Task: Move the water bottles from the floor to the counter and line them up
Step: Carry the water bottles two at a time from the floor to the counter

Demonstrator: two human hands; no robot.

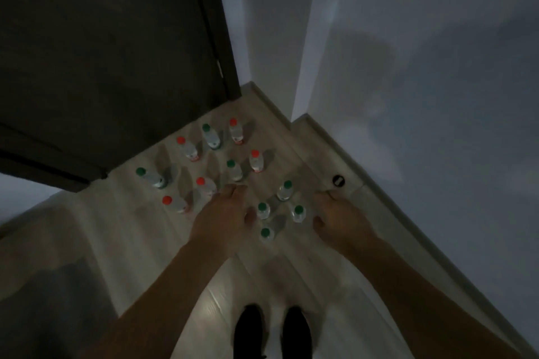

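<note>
Several small clear water bottles stand upright on the pale wood floor (122, 242), some with red caps, some with green. A green-capped bottle (263, 211) stands just right of my left hand (223, 214). Another green-capped bottle (298, 213) stands just left of my right hand (339, 217). A third green-capped bottle (266, 234) stands nearest me, and a fourth (285, 190) a little farther off. Red-capped bottles (186, 148) are grouped farther left. Both hands reach down over the bottles with fingers loosely bent, holding nothing. No counter is in view.
A dark door (110, 52) stands at the upper left. White walls and a baseboard (388, 201) close the right side and form a corner. A round black doorstop (338, 181) sits on the floor by the baseboard. My dark shoes (272, 332) are at the bottom.
</note>
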